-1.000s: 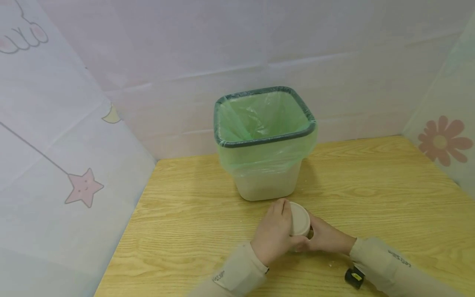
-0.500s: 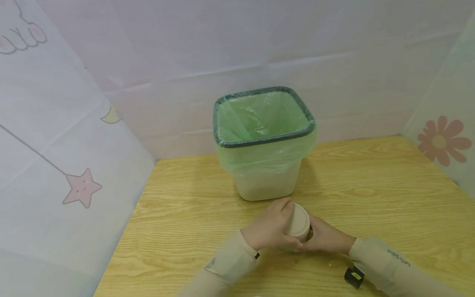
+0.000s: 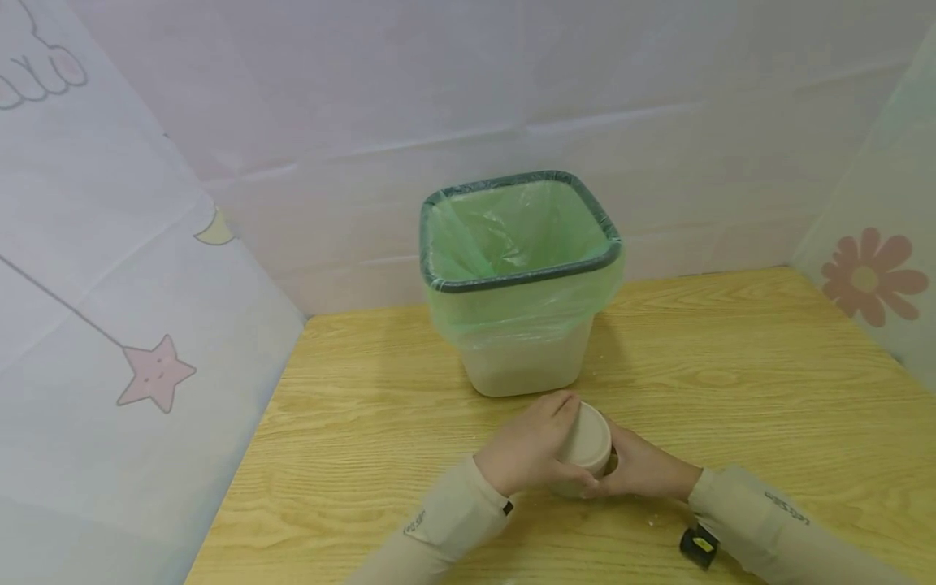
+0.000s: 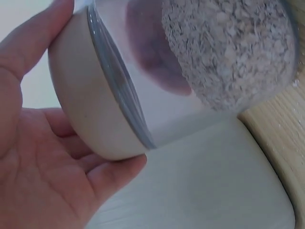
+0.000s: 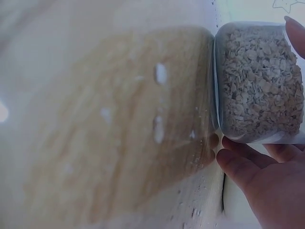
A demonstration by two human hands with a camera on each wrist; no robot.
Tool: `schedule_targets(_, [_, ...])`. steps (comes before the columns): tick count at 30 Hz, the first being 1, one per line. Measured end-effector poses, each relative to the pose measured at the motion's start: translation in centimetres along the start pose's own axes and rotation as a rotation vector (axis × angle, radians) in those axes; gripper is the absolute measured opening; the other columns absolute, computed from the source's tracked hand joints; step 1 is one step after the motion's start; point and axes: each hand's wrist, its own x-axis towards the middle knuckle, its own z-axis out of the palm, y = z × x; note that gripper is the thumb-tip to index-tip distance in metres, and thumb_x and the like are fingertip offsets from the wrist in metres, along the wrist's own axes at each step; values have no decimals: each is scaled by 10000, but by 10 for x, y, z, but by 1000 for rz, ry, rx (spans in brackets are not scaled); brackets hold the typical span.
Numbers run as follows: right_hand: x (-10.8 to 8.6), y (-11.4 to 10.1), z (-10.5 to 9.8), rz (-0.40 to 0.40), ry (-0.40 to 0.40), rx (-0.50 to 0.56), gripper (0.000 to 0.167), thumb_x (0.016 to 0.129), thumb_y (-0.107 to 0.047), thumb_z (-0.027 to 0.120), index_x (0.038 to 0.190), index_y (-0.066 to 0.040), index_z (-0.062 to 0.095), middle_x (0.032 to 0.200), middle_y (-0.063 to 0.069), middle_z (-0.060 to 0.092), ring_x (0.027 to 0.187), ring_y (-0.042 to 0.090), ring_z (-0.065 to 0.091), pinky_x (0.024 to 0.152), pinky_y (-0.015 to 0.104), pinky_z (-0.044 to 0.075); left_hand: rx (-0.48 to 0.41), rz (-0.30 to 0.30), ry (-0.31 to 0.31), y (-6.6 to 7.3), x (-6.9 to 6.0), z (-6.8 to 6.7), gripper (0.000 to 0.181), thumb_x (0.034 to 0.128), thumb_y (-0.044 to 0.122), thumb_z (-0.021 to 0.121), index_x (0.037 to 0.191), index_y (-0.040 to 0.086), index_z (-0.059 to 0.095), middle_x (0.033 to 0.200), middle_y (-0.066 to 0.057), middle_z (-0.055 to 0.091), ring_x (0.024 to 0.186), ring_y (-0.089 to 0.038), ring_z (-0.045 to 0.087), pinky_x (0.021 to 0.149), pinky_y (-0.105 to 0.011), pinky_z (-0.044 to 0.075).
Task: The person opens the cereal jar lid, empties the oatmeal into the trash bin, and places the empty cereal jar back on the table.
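Our left hand (image 3: 532, 447) grips the round beige lid (image 4: 83, 90); our right hand (image 3: 647, 465) grasps the clear jar (image 4: 174, 117) of pale flakes (image 5: 262, 81), upright on the near part of the yellow wooden table (image 3: 351, 422). Over the last second our left wrist has swung left, yet the lid stays seated; we judge the turning unfinished. Just beyond stands a whitish bin (image 3: 526, 372) with a green plastic liner (image 3: 526, 313).
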Motion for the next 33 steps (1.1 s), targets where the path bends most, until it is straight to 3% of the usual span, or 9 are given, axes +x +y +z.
schedule_targets(5, [-1, 2, 0, -17, -2, 4, 1021, 795, -255, 816, 1509, 45, 150, 1395, 239, 415, 1202, 337, 483, 953, 278, 433, 39, -29, 51, 4, -1, 3, 915, 792, 495, 770, 1408, -83, 419, 1382, -160, 482, 1278, -223, 465, 1063, -244, 355])
schedule_targets(12, [1, 5, 1, -44, 1, 24, 946, 818, -203, 796, 1500, 39, 188, 1374, 215, 444, 1164, 130, 519, 945, 277, 450, 90, -62, 136, 12, -2, 8, 921, 768, 522, 779, 1357, -112, 462, 1309, -184, 537, 1206, -241, 529, 1024, -270, 411])
schedule_targets(19, [0, 8, 1, -96, 1, 56, 889, 837, -117, 762, 1503, 40, 193, 1409, 229, 410, 1198, 93, 490, 965, 268, 433, 106, -173, 168, 25, -3, 10, 903, 783, 509, 771, 1335, -140, 472, 1293, -196, 544, 1184, -264, 543, 977, -289, 460])
schedule_targets(27, [1, 7, 1, -125, 12, 87, 878, 837, -87, 756, 1490, 74, 192, 1436, 267, 377, 1230, 57, 467, 971, 239, 434, 223, -252, 260, 35, -2, 15, 859, 779, 578, 736, 1258, -115, 565, 1219, -185, 599, 1132, -256, 584, 975, -288, 461])
schedule_targets(30, [1, 7, 1, -113, 20, 47, 886, 829, -113, 772, 1486, 72, 208, 1415, 249, 407, 1213, 66, 476, 967, 248, 434, 160, -242, 253, 33, -2, 15, 870, 773, 539, 765, 1283, -126, 533, 1241, -198, 577, 1147, -271, 568, 976, -300, 461])
schedule_targets(33, [1, 7, 0, -75, 24, -12, 930, 817, -182, 796, 1493, 60, 204, 1403, 221, 430, 1206, 114, 483, 971, 259, 423, 6, -184, 177, 24, -2, 11, 918, 767, 467, 805, 1365, -125, 440, 1328, -214, 508, 1231, -287, 501, 1024, -313, 421])
